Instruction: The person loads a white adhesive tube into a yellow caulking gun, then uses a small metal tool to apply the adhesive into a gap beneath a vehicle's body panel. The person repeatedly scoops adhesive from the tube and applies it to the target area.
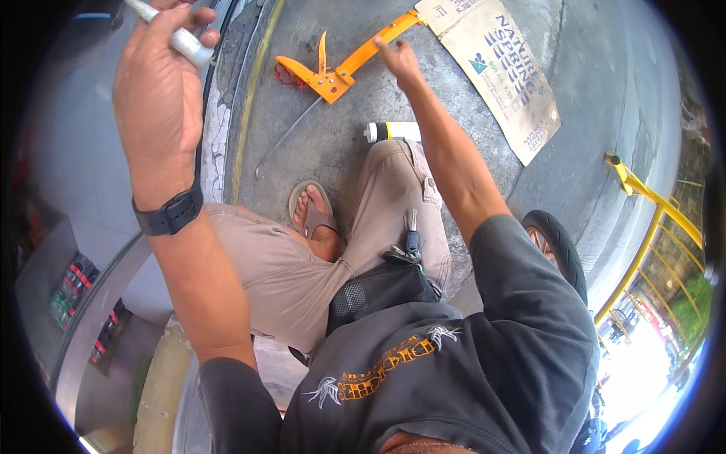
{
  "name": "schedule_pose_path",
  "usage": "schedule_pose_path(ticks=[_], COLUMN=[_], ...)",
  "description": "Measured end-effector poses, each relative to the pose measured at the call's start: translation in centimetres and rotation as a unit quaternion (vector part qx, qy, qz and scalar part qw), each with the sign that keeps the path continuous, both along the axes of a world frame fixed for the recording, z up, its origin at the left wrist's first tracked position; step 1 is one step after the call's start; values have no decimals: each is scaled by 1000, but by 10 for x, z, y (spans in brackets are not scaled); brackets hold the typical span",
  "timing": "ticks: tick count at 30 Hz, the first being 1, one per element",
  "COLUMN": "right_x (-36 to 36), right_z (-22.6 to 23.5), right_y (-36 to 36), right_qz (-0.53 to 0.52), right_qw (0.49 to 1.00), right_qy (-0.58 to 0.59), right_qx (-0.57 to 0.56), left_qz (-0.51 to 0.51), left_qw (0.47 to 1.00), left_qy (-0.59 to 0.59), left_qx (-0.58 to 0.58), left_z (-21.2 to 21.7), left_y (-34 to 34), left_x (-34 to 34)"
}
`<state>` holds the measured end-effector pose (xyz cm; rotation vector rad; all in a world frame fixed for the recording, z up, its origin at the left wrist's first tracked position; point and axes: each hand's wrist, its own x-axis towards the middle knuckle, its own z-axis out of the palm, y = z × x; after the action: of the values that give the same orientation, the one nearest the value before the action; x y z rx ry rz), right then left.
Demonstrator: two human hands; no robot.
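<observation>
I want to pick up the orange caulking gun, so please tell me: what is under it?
The caulking gun lies on bare concrete floor. Its far end goes under the cardboard, so that end is hidden.

white tube (180, 39): far end cut off by top edge, rest wrapped in left hand (159, 91)
cardboard sheet (499, 72): upper corner cut off
orange caulking gun (340, 68): front end under cardboard
right hand (398, 60): fingers blurred

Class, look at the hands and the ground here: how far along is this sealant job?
Early stage, it seems. Done: tools are laid out, the orange caulking gun lying on the concrete with no tube visibly loaded. In hand: the left hand grips a white nozzle; the right hand reaches toward the gun. Left: the sealant tube lies unloaded by the knee.
</observation>
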<state>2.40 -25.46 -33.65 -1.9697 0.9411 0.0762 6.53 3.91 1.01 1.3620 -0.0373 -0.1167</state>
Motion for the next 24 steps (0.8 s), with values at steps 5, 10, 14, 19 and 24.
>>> schedule_pose_path(ticks=[5,10,14,19,24], right_x=[52,73,89,89,59], right_z=[-8,50,187,325,429], right_y=[7,14,34,47,61], right_qz=[-190,-143,-17,138,291], right_qw=[926,902,878,859,802], right_qy=[-107,-316,-374,-475,-521], right_qx=[309,259,299,134,-15], left_qz=[63,-3,58,21,9], left_qw=[998,999,997,995,943], left_qy=[21,-5,-45,-93,-29], left_qx=[2,-40,-7,35,-332], left_z=[20,12,-14,1,31], left_y=[-23,-7,7,11,-4], left_x=[-18,-12,-3,3,-13])
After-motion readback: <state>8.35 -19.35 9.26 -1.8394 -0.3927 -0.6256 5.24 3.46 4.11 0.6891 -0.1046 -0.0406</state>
